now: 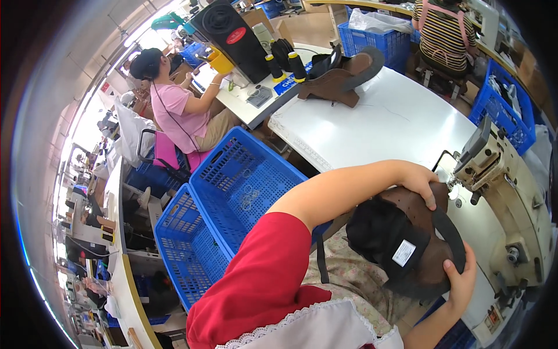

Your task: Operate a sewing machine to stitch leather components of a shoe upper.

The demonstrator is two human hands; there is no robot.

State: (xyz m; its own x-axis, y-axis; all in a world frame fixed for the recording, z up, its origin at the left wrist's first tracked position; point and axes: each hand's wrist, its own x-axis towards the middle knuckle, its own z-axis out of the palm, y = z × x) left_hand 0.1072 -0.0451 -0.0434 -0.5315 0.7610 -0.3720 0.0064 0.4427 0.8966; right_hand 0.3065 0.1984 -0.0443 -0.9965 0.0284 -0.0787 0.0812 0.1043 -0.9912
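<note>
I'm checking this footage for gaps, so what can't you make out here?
All in the head view:
Right hand: some fingers hidden by the dark brim.
White label: print too small to read.
Striped-shirt worker: head cut off by the top edge.
Sewing machine: needle too small to tell.

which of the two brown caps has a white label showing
The held cap, between left hand and right hand: the label shows on its black fabric. The other cap, on the white table, shows none.

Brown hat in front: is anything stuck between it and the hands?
Nothing visible is: the left hand holds the brown hat at its upper edge, the right hand at its dark brim.
</note>
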